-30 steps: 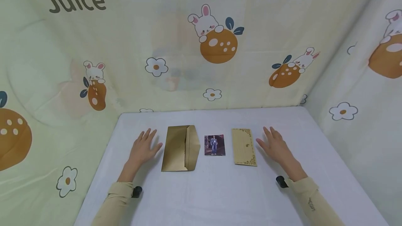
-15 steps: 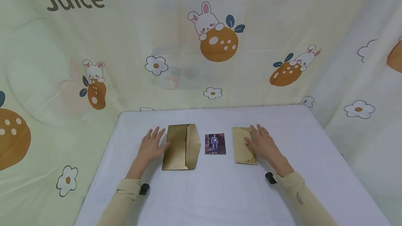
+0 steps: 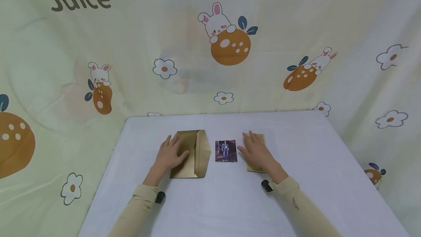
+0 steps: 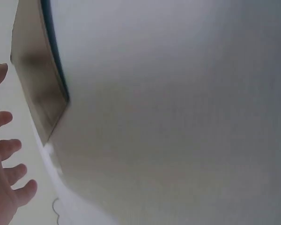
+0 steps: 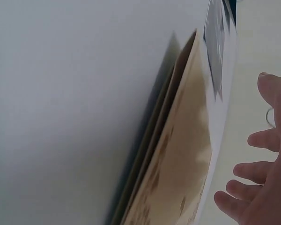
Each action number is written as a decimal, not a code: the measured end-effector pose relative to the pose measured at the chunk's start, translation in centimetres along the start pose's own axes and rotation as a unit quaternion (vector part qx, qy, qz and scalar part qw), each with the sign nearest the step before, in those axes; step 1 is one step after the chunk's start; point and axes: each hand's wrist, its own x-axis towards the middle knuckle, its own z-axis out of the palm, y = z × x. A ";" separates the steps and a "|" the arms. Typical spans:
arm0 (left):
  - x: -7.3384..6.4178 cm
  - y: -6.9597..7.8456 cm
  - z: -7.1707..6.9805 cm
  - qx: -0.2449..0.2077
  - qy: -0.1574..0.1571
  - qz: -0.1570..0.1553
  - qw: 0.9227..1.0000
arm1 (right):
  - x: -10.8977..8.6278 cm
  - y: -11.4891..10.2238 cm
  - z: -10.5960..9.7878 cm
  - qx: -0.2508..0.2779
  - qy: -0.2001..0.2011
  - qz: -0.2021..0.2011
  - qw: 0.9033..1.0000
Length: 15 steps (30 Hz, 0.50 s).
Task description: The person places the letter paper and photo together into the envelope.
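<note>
Above card (image 5: 185,145) (patterned), right grip (image 3: 257,153)

The white table (image 3: 210,204) has a rounded back left corner. Three things lie on it in a row, roughly along the back edge and a little in from it. The gold envelope (image 3: 200,153) is the one nearest the left edge; it is partly hidden, its flap opened out towards the right edge. Just beside the flap, near the middle between the side edges, lies the photo (image 3: 226,151), a standing figure with head towards the back edge. The yellowish card (image 5: 187,140), layered along its side, lies beyond, near the photo and well in from the right edge.
</note>
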 end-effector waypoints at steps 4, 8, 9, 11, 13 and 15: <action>0.2 0.7 0.8 0.005 0.005 0.016 1.000 | 0.8 -1.8 1.1 -0.017 -0.009 -0.020 1.000; 0.3 1.5 1.2 0.003 -0.002 0.031 1.000 | 1.4 -4.0 2.6 -0.027 -0.010 -0.052 0.998; 0.3 1.7 1.3 0.001 -0.004 0.033 0.999 | 1.5 -4.6 3.0 -0.033 -0.011 -0.061 0.998; 0.4 2.2 1.4 0.004 -0.007 0.040 0.999 | 1.7 -6.0 3.6 -0.036 -0.013 -0.082 0.996; 0.4 2.6 1.4 0.006 -0.007 0.047 0.999 | 1.8 -7.3 4.3 -0.047 -0.020 -0.101 0.994; 0.5 2.9 1.4 0.008 -0.006 0.055 0.998 | 1.9 -8.6 4.9 -0.059 -0.028 -0.119 0.991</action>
